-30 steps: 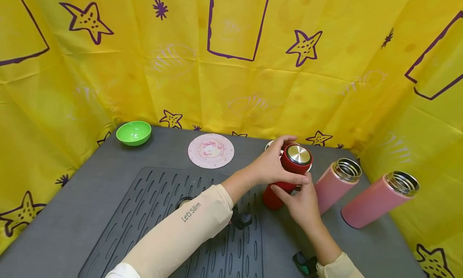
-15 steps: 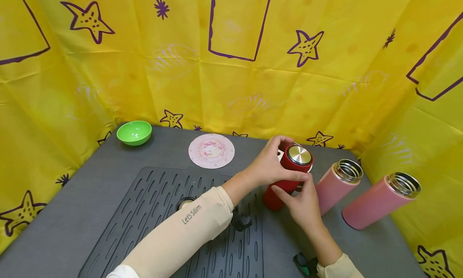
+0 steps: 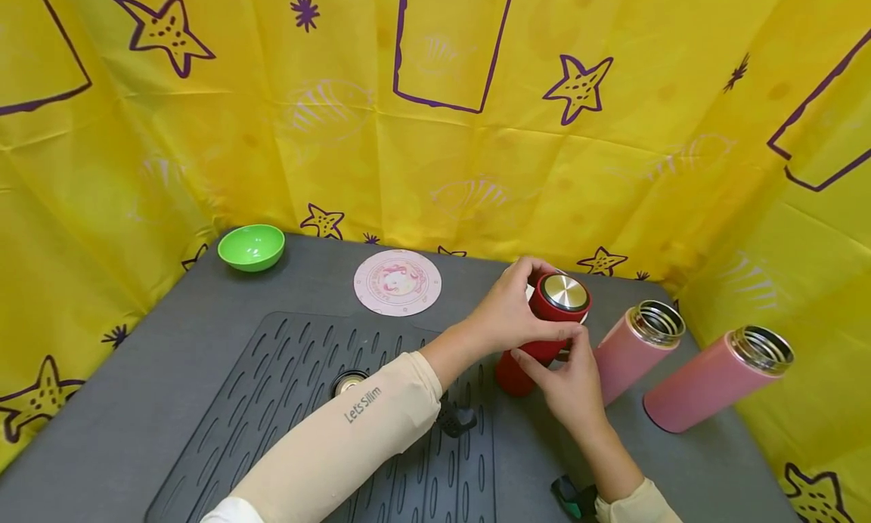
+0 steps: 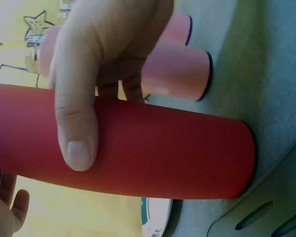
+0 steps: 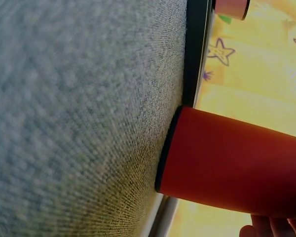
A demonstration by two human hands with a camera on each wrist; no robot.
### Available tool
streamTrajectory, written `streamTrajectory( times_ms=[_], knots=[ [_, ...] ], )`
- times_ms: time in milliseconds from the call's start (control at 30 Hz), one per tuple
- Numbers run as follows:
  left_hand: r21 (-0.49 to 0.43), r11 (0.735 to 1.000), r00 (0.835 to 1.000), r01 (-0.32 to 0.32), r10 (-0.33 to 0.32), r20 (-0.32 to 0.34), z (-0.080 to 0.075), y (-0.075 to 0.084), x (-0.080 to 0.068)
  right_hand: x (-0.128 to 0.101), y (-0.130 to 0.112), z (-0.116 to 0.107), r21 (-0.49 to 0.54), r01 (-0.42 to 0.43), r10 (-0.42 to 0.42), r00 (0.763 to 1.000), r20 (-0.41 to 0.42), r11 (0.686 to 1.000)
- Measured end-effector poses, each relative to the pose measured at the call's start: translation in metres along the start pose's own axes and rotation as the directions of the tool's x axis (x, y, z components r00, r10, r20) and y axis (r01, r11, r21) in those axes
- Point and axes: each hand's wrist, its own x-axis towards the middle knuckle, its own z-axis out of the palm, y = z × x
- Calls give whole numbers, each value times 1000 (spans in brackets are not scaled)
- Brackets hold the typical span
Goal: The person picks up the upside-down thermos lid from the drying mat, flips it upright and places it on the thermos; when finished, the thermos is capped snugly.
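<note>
A red flask with a silver-topped cap stands tilted on the grey table, right of the middle. My left hand grips its upper end, fingers behind and thumb across the front. My right hand holds the body just below from the near side. The left wrist view shows the thumb lying over the red flask. In the right wrist view, the red flask meets the grey table at its base.
Two open pink flasks stand right of the red one. A green bowl and a round pink coaster lie at the back. A dark ribbed mat carries a small round lid. Yellow cloth walls surround the table.
Both hands stay on the red flask. The left hand's fingers have shifted slightly round the cap, and the right thumb has crept up a little.
</note>
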Motion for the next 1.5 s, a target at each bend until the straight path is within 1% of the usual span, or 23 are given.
streamTrajectory(
  times_ms=[133,200,233,333,400,433,500,600,667,700,767,867,900,967,1033,1100,1133,1167,1267,1333,1400,1433,1500],
  knots=[
    [-26,1000,999,-3,4,40,-2,0,0,0,0,1,-7,-16,16,1000,-1,1000],
    [-43,999,998,-6,9,64,-2,0,0,0,0,1,6,-1,1,1000,-3,1000],
    [-49,999,998,1,2,63,-1,0,0,0,1,1,12,8,-8,1000,-2,1000],
    [-43,999,999,31,-30,14,3,0,-1,0,1,0,26,34,-34,999,-2,999],
    [-41,998,998,52,-53,-17,6,-1,-1,-1,1,-1,26,31,-31,1000,-1,999],
    [-34,998,998,53,-54,-27,7,-1,-1,-2,1,-1,19,20,-20,1000,-1,1000],
    [-38,999,999,34,-35,-14,6,-2,-1,-2,1,-2,10,-2,2,1000,-1,1000],
    [-19,1000,999,-10,11,34,2,-4,-1,-3,0,-3,2,-29,29,1000,6,1000],
    [-24,999,998,-29,30,58,0,-4,-2,-3,1,-3,4,-31,31,999,10,1000],
    [-22,999,998,-29,30,59,0,-4,-2,-3,1,-3,8,-25,25,1000,12,1000],
    [-23,1000,999,-21,22,42,2,-3,-2,-3,2,-3,12,-7,7,1000,11,1000],
    [-35,999,1000,-9,9,-20,7,-3,-2,-3,3,-3,15,16,-16,1000,9,1000],
    [-29,999,999,-16,15,-40,8,-3,-2,-3,3,-3,11,17,-17,1000,7,1000],
    [-14,999,997,-52,51,-62,8,-4,-1,-3,3,-3,11,7,-7,1000,6,1000],
    [8,994,993,-106,107,-52,5,-7,-1,-2,2,-3,11,-13,13,1000,8,1000],
    [29,989,989,-143,143,-31,3,-8,-1,-2,2,-3,13,-23,23,1000,8,1000],
    [46,989,989,-141,142,-25,3,-8,-1,-2,2,-3,14,-17,17,1000,9,1000],
    [59,990,991,-127,129,-27,3,-8,-1,-1,3,-3,15,-5,5,1000,10,1000],
    [102,994,996,-42,50,-76,10,-4,0,0,5,-2,27,41,-41,999,5,999],
    [125,992,993,8,7,-115,13,-2,-1,0,5,-2,31,60,-60,998,2,998],
    [130,991,991,15,3,-131,14,-2,-1,0,4,-1,32,50,-50,999,1,998],
    [134,991,992,5,13,-128,13,-3,-1,0,4,-1,31,41,-41,999,2,999],
    [125,992,994,-21,34,-100,8,-3,-1,0,2,-1,29,15,-15,1000,3,999]
  ],
)
